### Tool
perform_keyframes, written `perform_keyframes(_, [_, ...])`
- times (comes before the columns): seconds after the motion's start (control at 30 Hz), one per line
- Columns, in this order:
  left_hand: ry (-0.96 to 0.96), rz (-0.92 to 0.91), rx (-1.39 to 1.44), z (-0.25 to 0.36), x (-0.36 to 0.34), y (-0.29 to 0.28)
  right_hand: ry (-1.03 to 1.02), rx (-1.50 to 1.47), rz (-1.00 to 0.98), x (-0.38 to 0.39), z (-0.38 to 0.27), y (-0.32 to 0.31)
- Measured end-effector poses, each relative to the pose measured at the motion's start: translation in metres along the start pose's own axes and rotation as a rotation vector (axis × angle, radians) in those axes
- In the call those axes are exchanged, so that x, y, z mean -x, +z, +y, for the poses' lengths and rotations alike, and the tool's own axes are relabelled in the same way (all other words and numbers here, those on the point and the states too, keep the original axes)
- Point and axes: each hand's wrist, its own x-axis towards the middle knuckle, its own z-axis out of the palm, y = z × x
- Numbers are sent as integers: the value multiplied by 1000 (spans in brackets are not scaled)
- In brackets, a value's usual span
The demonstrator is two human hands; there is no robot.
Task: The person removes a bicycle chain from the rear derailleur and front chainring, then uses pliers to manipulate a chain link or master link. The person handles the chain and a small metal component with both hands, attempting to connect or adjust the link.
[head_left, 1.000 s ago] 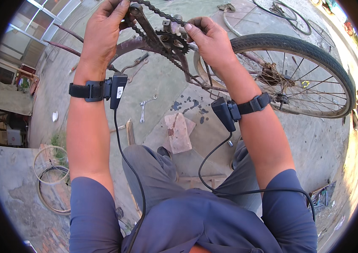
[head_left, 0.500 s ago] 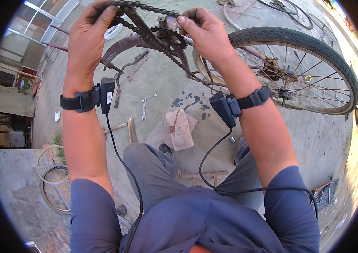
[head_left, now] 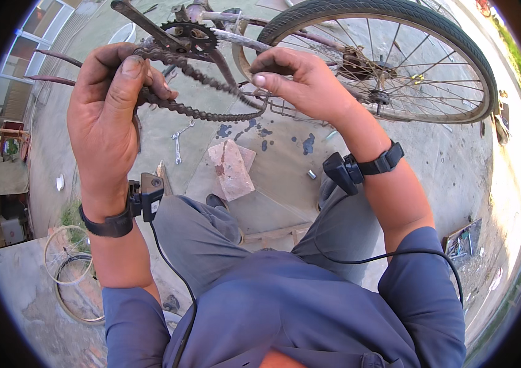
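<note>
My left hand [head_left: 104, 104] is closed on a greasy black bicycle chain [head_left: 202, 112], which dangles in a loop below the chainring [head_left: 204, 38] and a crank arm [head_left: 144, 23] on a worn bicycle frame. Near the silver tube of that frame [head_left: 239, 40], beside a curved metal strip and the rear wheel [head_left: 460, 49], my right hand [head_left: 303, 83] has loosely curled fingers with a gap between thumb and forefinger; I see nothing held in them. Part of the chain by my left fingers is hidden.
Below the bicycle lie a spanner [head_left: 178, 147], a reddish stone block [head_left: 227, 172] on a slab, dark wet spots and a small metal cylinder [head_left: 312, 174]. Loose wheel rims [head_left: 67, 233] lie at lower left, a tray of tools [head_left: 460, 242] at lower right.
My left hand has moved down and left with the chain, pulling it away from the chainring's top. My right hand has dropped and let go of the chain. The view has shifted.
</note>
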Motion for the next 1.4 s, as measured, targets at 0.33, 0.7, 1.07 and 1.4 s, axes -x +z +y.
perform_keyframes(0.33, [-59, 94, 117, 5, 22, 56, 877, 307, -210, 77, 130, -31])
perform_keyframes(0.7, [-83, 53, 174, 9, 53, 63, 1008, -1204, 553, 70, 205, 82])
perform_keyframes(1.07, [-168, 389, 269, -27, 75, -2, 750, -1135, 1104, 114, 151, -14])
perform_keyframes(1.4, [-354, 584, 291, -75, 80, -20, 728, -1057, 1146, 131, 108, -26])
